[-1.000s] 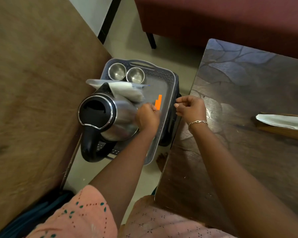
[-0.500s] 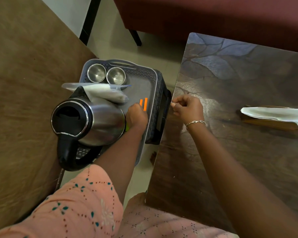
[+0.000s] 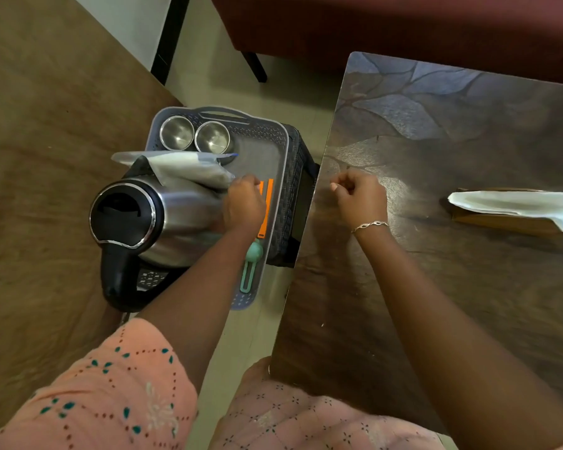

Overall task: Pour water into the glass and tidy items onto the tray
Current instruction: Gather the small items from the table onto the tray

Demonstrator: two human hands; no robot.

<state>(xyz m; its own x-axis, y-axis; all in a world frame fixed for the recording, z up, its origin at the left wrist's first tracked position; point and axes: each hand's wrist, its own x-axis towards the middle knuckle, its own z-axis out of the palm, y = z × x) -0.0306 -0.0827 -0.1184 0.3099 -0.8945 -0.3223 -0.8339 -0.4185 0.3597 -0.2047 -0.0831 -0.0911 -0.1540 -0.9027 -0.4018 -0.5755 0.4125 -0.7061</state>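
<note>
A grey tray (image 3: 281, 164) sits on a dark woven stool between two tables. On the tray stand two steel cups (image 3: 177, 133) and a steel kettle (image 3: 163, 219) with a black lid and handle. A clear plastic packet (image 3: 189, 168) lies across the kettle's spout. My left hand (image 3: 243, 206) is over the tray beside the kettle, its fingers curled down on an orange tool (image 3: 266, 206) that lies flat. A teal utensil (image 3: 252, 254) lies under my forearm. My right hand (image 3: 359, 196) hovers in a fist over the dark table's edge and holds nothing.
The dark patterned table (image 3: 452, 131) on the right carries a brown holder with white tissue (image 3: 514, 206). A light brown table (image 3: 46, 157) fills the left. A maroon sofa (image 3: 403, 24) stands behind, with bare floor between the tables.
My left hand has lowered the orange tool from upright to flat on the tray. The teal utensil now shows below my arm. My right hand stays in a fist at the table edge.
</note>
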